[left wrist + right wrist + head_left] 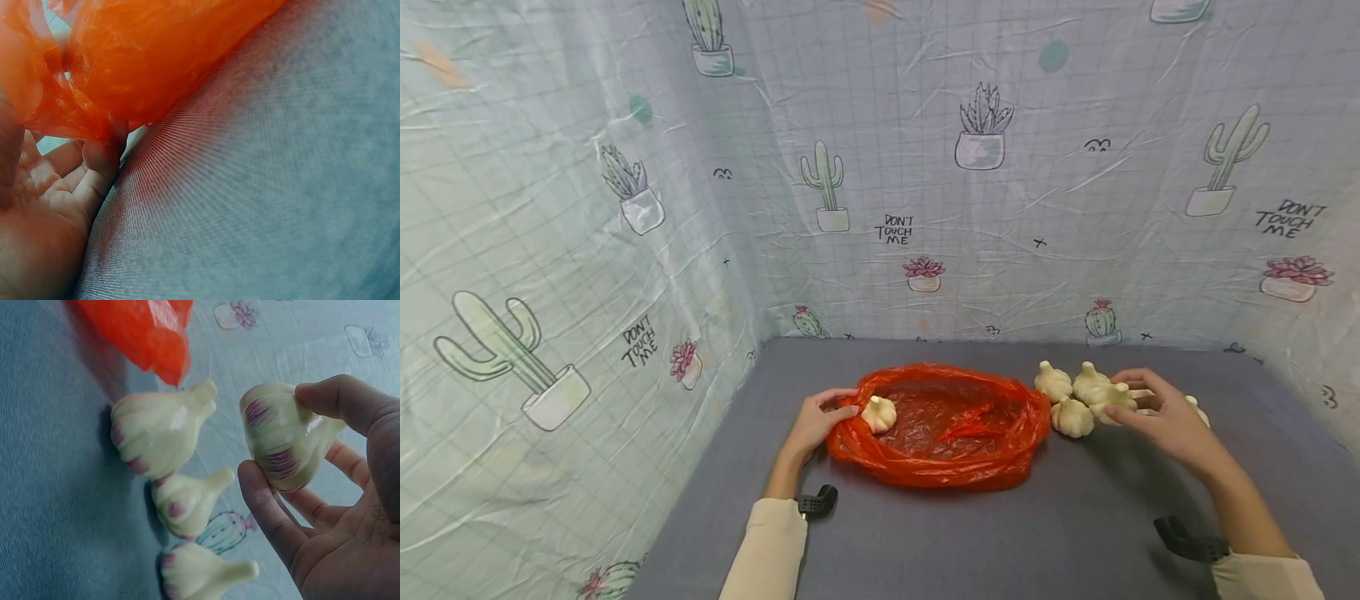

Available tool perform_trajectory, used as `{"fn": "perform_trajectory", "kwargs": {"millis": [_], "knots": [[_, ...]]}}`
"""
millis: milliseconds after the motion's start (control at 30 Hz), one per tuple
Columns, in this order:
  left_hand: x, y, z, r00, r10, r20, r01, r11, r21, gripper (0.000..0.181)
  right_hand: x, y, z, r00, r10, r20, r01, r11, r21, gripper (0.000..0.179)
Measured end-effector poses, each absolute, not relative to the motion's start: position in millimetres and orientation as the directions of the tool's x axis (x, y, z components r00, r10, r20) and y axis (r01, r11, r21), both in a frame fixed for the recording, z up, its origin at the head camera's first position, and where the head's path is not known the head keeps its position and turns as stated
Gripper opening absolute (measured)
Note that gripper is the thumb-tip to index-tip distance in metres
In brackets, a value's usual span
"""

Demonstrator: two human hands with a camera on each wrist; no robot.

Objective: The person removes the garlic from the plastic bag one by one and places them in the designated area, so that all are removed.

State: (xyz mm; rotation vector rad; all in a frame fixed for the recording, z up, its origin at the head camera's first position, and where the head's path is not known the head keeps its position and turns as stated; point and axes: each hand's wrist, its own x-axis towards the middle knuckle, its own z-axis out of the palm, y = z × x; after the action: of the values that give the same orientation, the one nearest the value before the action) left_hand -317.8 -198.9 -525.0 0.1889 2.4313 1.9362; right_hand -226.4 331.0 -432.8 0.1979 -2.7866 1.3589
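A red plastic bag lies spread open with its rim rolled out. Its left rim is pinched by my left hand, thumb inside and fingers outside; the left wrist view shows fingertips against the thin red film. Inside the bag, beside that thumb, sits one garlic bulb. Between thumb and fingers my right hand holds another garlic bulb, white with purple streaks and raised above the table. Close by it, to the right of the bag, stand garlic bulbs grouped together, stems up.
One more garlic bulb shows partly behind the right hand. The grey tabletop runs back to a cactus-printed cloth hung behind it and along the sides. Black wrist-worn devices sit at both cuffs.
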Motion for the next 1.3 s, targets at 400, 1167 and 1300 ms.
{"fn": "perform_trajectory", "kwargs": {"millis": [400, 1167, 1300], "knots": [[-318.0, -197.6, -523.7, -0.993, 0.106, 0.041, 0.064, 0.222, 0.973, 0.033, -229.3, 345.0, -441.4, -0.993, -0.096, 0.071, -0.117, 0.65, -0.751, 0.056], [-319.4, -194.9, -524.0, -0.996, 0.085, 0.009, 0.029, 0.238, 0.971, 0.035, -239.0, 356.5, -468.5, -0.989, -0.107, 0.098, -0.145, 0.692, -0.707, 0.052], [-318.9, -196.1, -523.6, -0.996, 0.094, 0.006, 0.027, 0.224, 0.974, 0.036, -242.0, 357.6, -475.6, -0.985, -0.119, 0.124, -0.172, 0.706, -0.687, 0.049]]}}
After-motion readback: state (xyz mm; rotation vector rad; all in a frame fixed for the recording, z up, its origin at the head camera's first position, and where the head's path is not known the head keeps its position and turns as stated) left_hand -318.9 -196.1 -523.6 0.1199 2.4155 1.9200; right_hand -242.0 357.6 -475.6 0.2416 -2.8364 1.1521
